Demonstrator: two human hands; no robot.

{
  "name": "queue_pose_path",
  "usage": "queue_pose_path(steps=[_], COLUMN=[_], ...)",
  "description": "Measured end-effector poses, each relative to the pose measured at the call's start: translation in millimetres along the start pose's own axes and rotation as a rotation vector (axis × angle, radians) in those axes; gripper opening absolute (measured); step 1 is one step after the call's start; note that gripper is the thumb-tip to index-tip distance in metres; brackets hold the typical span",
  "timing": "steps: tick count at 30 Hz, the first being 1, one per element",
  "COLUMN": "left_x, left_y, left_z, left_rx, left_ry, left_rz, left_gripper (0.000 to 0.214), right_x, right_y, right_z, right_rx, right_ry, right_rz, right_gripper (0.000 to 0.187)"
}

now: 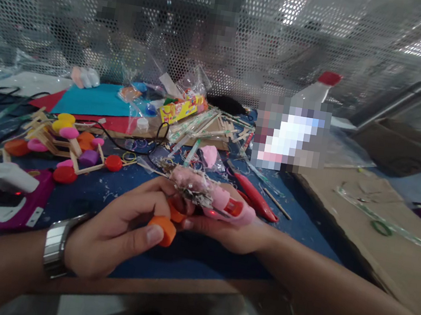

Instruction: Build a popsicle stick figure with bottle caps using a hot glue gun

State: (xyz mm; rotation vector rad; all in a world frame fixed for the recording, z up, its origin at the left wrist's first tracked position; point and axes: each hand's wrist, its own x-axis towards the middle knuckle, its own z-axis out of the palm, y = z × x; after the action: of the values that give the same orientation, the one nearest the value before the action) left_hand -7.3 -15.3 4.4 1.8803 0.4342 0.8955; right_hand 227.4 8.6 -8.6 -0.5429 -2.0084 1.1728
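Note:
My left hand (115, 227), with a metal-band watch on its wrist, pinches a rounded orange piece (163, 231) between thumb and fingers. A second orange piece (176, 211) sits between the fingertips of both hands. My right hand (232, 233) is closed around a pink glue gun (232, 206), its grip mostly hidden. A small red light glows on its side, and its front end is crusted with grey, flaky residue and points left. Just behind it lies a red-handled cutter (254, 196).
At left stand joined wooden sticks with coloured lumps (76, 144), a white plug (11, 176) with a black cable, and a purple packet (33, 204). Loose sticks (211, 128), a yellow box (180, 109) and coloured sheets (95, 102) lie behind. Cardboard (356, 218) covers the right side.

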Motion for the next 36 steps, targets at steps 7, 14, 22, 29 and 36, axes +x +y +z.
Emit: queue_pose_path(steps=[7,14,22,29,36], left_x=[0.9,1.8,1.8,1.5,4.7], left_y=[0.3,2.0,2.0,-1.8,-0.5], left_z=[-0.4,0.2,1.9,6.5,8.5], left_rx=[-0.001,0.060,0.152,-0.084,-0.200], left_ry=[-0.025,-0.015,0.227,0.141,0.091], left_rz=[-0.003,-0.001,-0.142,-0.491,-0.586], left_gripper=[0.024,0.019,0.030,0.026,0.043], right_x=[-0.6,-2.8,-4.2,-4.8,-0.7], right_y=[-0.5,-1.4,-1.4,2.0,0.8], right_z=[1.0,0.6,1.2,1.2,-1.4], right_rx=[-0.007,0.043,0.053,-0.007,-0.119], right_ry=[0.048,0.051,0.150,0.197,0.109], right_rz=[0.010,0.066,0.149,0.208,0.029], right_gripper=[0.019,0.018,0.023,0.030,0.016])
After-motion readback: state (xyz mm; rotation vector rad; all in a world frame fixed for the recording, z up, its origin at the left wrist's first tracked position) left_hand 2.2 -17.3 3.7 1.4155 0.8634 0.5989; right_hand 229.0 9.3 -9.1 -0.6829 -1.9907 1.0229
